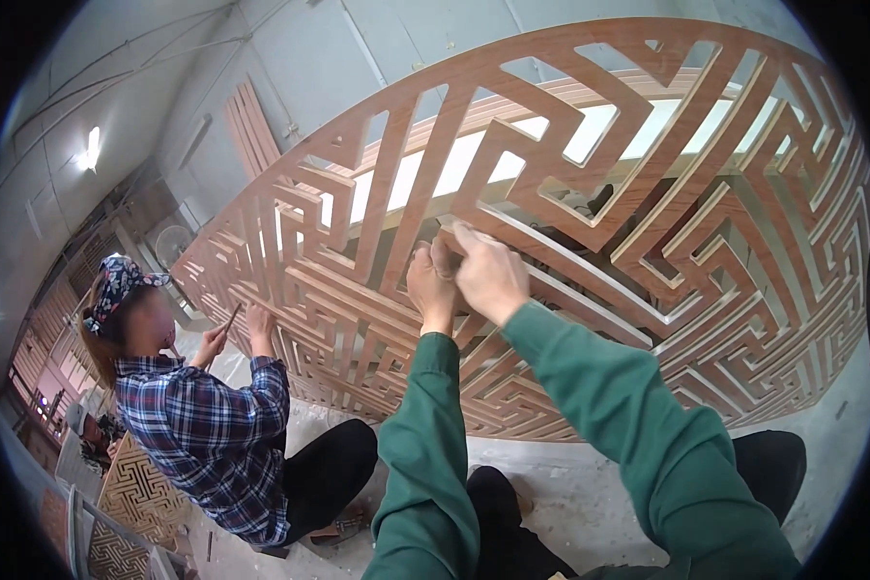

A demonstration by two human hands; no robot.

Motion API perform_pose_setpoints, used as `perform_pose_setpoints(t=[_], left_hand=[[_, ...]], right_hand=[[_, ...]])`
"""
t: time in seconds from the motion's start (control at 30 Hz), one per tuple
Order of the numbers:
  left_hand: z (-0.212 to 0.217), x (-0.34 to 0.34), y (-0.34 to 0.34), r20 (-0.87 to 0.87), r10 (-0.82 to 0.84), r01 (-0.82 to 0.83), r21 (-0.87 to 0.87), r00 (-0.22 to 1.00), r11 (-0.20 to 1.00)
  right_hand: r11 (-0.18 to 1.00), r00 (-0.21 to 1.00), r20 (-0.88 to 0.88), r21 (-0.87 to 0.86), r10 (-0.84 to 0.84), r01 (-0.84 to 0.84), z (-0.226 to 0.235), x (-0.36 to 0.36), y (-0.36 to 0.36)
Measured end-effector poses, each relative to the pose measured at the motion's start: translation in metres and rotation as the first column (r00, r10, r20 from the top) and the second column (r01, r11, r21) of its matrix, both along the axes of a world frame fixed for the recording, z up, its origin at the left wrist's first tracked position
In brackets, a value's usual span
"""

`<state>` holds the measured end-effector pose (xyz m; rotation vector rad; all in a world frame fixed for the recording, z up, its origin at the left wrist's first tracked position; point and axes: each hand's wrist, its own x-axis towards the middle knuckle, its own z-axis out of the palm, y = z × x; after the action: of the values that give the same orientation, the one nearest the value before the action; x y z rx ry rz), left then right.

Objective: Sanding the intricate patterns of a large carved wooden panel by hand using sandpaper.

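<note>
While both of the person's hands press together at centre frame, head view shows the left hand and right hand touching each other, fingers pinched on a slat of the big wooden lattice panel; whether they clamp a small tool or just the wood, can't tell. Panel stands on edge on the dusty floor, arcing from 9 o'clock up thru 12 to 3 o'clock, directly ahead of the hands. Progress, as a judgement: cut-outs look fully formed, so prob. edge finishing mid-way; no clear done/undone zones visible. At 8 o'clock a co-worker in a plaid shirt sits w/ a thin tool at the same panel. More lattice pieces lie at 7 o'clock.
</note>
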<state>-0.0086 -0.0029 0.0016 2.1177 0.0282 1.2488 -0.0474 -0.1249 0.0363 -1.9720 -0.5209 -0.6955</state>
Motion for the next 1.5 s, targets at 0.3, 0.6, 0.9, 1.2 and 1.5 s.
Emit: perform_pose_setpoints(t=[0.3,0.6,0.9,1.2,1.5], left_hand=[[0.005,0.003,-0.002,-0.012,-0.037,0.037,0.015,0.999,0.999],[0.003,-0.002,0.007,0.027,0.026,-0.027,0.038,0.999,0.999],[0.003,0.001,0.01,0.017,-0.043,0.042,0.039,0.999,0.998],[0.006,0.001,-0.002,-0.004,-0.03,0.03,0.02,1.0,0.999],[0.004,0.002,0.004,0.005,0.027,-0.027,0.041,1.0,0.999]], right_hand=[[0.994,0.996,-0.017,-0.062,-0.089,0.088,0.02,-0.004,0.013],[0.986,0.961,0.253,-0.084,-0.117,0.142,-0.032,-0.01,-0.014],[0.988,0.996,-0.012,-0.127,-0.085,0.083,0.005,-0.006,0.003],[0.961,0.981,-0.031,-0.212,-0.191,0.18,0.03,0.008,0.027],[0.991,0.993,0.064,-0.082,-0.096,0.101,0.013,-0.007,0.014]])
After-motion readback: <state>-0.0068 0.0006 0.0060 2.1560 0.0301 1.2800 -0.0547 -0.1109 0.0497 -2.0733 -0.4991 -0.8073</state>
